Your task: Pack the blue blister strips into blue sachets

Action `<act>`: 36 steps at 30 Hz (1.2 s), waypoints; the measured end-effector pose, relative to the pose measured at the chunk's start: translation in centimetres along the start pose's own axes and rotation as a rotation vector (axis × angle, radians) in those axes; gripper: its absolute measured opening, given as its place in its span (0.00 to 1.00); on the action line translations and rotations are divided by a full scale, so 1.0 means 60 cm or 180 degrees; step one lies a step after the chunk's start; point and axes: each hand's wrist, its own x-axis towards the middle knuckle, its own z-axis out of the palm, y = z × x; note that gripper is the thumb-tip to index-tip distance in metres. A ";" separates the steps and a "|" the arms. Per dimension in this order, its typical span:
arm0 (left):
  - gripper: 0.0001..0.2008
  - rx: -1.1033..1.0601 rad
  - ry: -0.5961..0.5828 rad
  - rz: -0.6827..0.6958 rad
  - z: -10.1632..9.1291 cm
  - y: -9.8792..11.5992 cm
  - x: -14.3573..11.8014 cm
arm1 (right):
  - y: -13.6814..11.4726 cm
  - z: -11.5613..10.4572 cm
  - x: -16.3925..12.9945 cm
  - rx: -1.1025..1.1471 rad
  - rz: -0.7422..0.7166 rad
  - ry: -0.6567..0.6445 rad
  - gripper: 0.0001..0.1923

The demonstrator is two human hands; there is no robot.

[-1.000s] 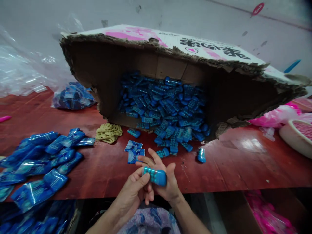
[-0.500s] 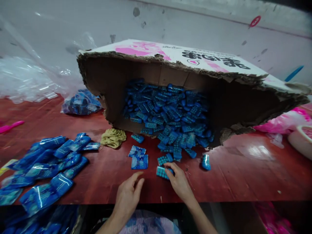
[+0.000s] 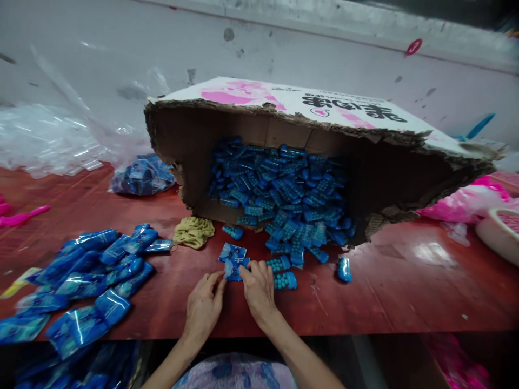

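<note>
a torn cardboard box lay on its side on the red table, spilling blue pieces. both hands met at a flat blue packet before it: the left hand open, fingertips beside it, the right hand pinching its edge.

Both forearms are reaching forward side by side, the left hand lying palm down with fingers spread, the right hand pinching at the small blue sachet.
</note>
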 end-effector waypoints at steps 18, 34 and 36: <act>0.16 -0.3394 -0.0467 -0.2308 0.016 0.078 -0.030 | 0.003 -0.081 -0.050 0.2829 0.1068 -0.0018 0.18; 0.14 -0.3443 0.0162 -0.2192 0.066 0.099 -0.030 | -0.010 -0.051 -0.057 0.2946 0.1434 -0.0008 0.10; 0.15 -0.3573 0.0050 -0.2291 0.067 0.098 -0.028 | -0.005 -0.050 -0.058 0.2928 0.1411 0.0008 0.10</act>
